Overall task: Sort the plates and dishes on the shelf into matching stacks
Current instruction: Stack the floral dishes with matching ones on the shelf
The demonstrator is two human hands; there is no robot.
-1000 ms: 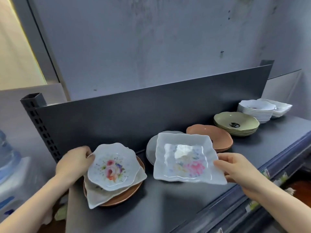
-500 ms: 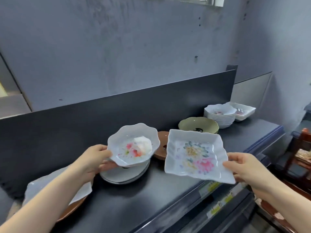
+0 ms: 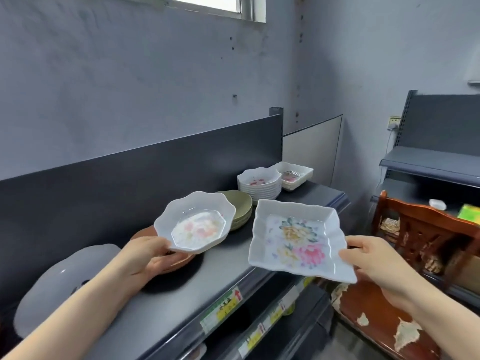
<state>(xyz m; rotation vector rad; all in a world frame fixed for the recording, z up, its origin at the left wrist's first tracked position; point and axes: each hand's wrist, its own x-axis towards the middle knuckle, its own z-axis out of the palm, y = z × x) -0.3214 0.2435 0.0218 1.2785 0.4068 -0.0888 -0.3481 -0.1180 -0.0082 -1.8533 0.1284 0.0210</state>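
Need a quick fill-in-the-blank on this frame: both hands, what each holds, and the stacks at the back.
The left hand holds a scalloped ____ dish.
The right hand holds a ____ floral dish.
The olive plates sit ____ the white bowl stack.

Answers: round; square; left of

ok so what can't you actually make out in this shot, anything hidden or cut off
- Brown plates, head view: mostly hidden behind the left hand and its scalloped dish; count unclear.
- Scalloped dish's flower print: washed out by glare.
- Green plate stack: front covered by that dish.
- Far square dish stack: too small to read its pattern.
- Pale plate at lower left: crossed by the left forearm.
- Shelf-edge labels: too blurred to read.
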